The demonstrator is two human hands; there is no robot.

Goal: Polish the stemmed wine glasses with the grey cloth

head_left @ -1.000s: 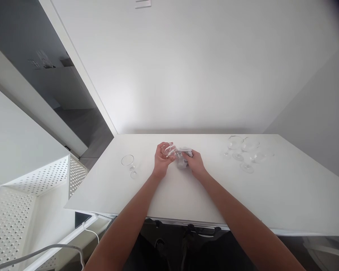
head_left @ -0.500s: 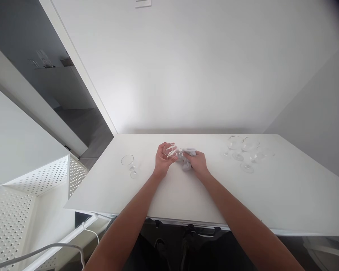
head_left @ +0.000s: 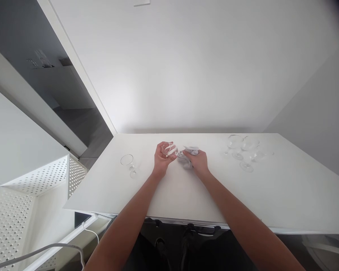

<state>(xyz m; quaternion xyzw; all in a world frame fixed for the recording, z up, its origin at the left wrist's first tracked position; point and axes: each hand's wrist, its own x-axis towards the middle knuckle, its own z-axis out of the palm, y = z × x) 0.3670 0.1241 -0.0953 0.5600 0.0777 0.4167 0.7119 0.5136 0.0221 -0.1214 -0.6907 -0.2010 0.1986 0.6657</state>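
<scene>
My left hand (head_left: 161,159) is wrapped round the bowl of a clear wine glass (head_left: 169,149), which lies tilted on its side with the rim to the left. A crumpled pale grey cloth (head_left: 184,161) is bunched in my right hand (head_left: 198,159), against the stem end of that glass. The cloth hides most of the stem and foot. Both hands are above the middle of the white table (head_left: 183,195). Left of them stands another stemmed glass (head_left: 127,160).
Several wine glasses (head_left: 249,143) stand grouped at the right of the table. White perforated bins (head_left: 14,222) and a cable (head_left: 53,245) are at the lower left. A wall (head_left: 192,75) rises behind the table, and an opening at the left shows a dark floor (head_left: 84,124).
The cloth has moved off the glass bowl toward the stem and foot, rightward with my right hand. My left hand keeps its hold on the bowl, which now shows more clearly.
</scene>
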